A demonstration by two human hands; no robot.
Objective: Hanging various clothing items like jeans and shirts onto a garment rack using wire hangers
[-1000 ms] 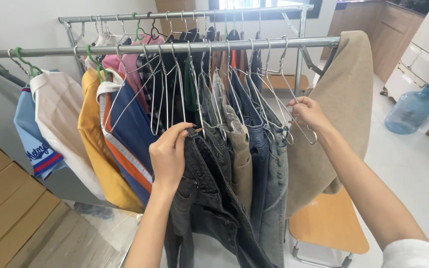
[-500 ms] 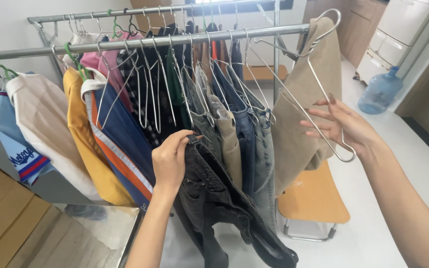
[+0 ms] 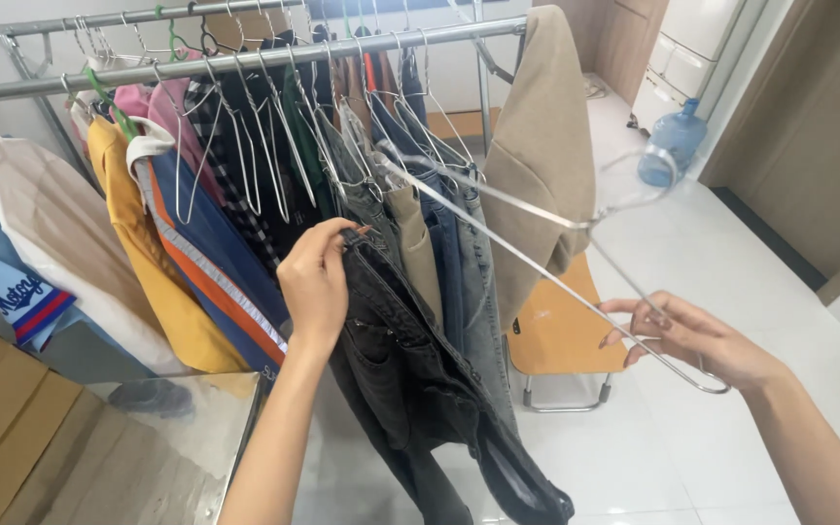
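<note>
At the clothes rail (image 3: pixel 245 53): our left hand (image 3: pixel 315 282) pinches the waistband of dark grey jeans (image 3: pixel 410 369), which hang from the rail w/ legs trailing toward the floor, just beside a row of blue jeans (image 3: pixel 464 253). Our right hand (image 3: pixel 697 335) grips a bare wire hanger (image 3: pixel 537 258), fingers closed on its lower bar; the hanger is tilted, stretching from near the jeans out to the right, its hook blurred, prob. clear of the rail. Left of the jeans hang a navy jacket w/ orange stripe (image 3: pixel 211 258) and a yellow top (image 3: pixel 138 233). A beige garment (image 3: pixel 542 165) drapes over the rail's end, above an orange chair (image 3: pixel 561 335).
</note>
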